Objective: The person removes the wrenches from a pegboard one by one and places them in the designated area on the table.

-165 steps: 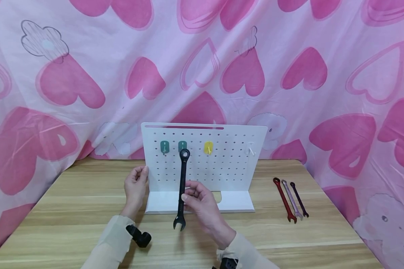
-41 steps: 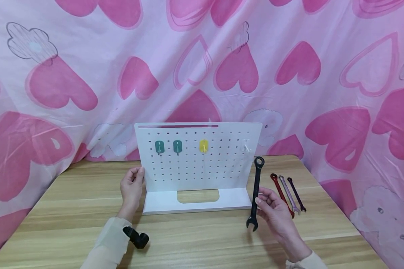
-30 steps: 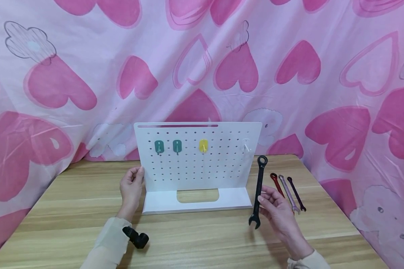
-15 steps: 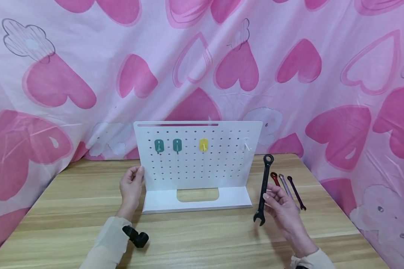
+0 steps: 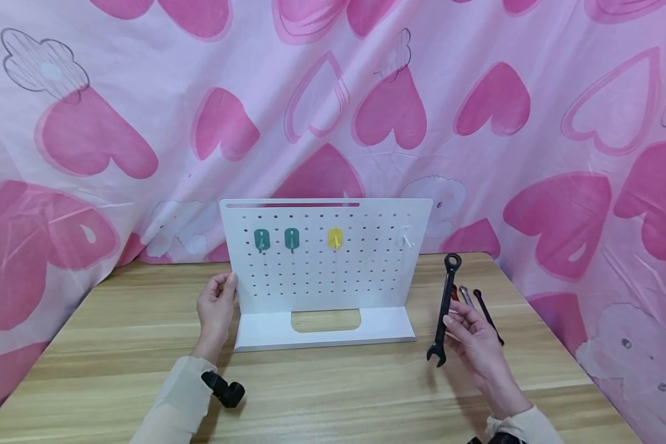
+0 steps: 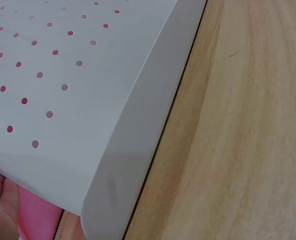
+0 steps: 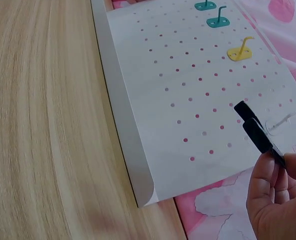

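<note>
A black combination wrench [image 5: 444, 311] is raised off the table at the right, ring end up and open end down. My right hand [image 5: 480, 351] pinches its shaft between thumb and fingers; the right wrist view shows the wrench [image 7: 258, 135] nearly end-on in front of the pegboard's clear hook. A white pegboard [image 5: 369, 271] stands upright on its base. At its left side edge my left hand [image 5: 216, 308] grips with curled fingers and thumb; only part of that hand [image 6: 1, 212] shows in the left wrist view.
Two green hooks [image 5: 291, 238], a yellow hook [image 5: 335, 238] and a clear hook [image 5: 406, 237] are on the board. Behind my right hand lie a red wrench [image 5: 454, 293], a silver wrench [image 5: 466, 296] and a small dark wrench [image 5: 487, 314], partly hidden. A pink heart-print cloth [image 5: 311, 74] hangs behind.
The black wrench in my right hand has moved from the front of the board's left half to beyond its right edge, drifting right towards the other wrenches. My left hand has stayed at the edge.
</note>
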Motion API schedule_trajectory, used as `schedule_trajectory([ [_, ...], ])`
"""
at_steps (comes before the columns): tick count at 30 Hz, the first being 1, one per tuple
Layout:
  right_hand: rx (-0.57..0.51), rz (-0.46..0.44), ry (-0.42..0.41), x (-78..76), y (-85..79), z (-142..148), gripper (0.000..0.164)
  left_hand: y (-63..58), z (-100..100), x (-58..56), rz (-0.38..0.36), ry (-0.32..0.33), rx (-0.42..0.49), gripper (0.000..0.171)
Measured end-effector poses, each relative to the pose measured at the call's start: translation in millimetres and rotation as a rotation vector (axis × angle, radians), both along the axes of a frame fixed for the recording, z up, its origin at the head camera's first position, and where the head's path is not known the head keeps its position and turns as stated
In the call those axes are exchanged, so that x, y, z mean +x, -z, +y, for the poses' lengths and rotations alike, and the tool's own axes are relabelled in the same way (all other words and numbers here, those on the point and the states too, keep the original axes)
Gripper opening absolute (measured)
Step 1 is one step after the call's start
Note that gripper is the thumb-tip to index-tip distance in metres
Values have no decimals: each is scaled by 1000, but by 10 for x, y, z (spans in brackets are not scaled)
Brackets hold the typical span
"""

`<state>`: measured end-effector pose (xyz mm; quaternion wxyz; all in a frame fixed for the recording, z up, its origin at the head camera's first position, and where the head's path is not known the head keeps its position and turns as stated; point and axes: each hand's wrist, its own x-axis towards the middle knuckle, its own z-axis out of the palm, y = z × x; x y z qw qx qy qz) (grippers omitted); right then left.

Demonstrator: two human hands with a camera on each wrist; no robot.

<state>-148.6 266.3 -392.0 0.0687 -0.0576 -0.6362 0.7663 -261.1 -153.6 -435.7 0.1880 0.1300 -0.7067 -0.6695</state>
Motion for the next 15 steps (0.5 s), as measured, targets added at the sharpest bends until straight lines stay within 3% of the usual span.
schedule_trajectory([
  [5, -9, -18, 9, 1, 5, 41, 25, 4, -1, 2, -11, 5, -7, 34],
  [15, -52, 72, 8, -3, 65, 147, 27, 9, 0, -10, 6, -7, -13, 34],
])
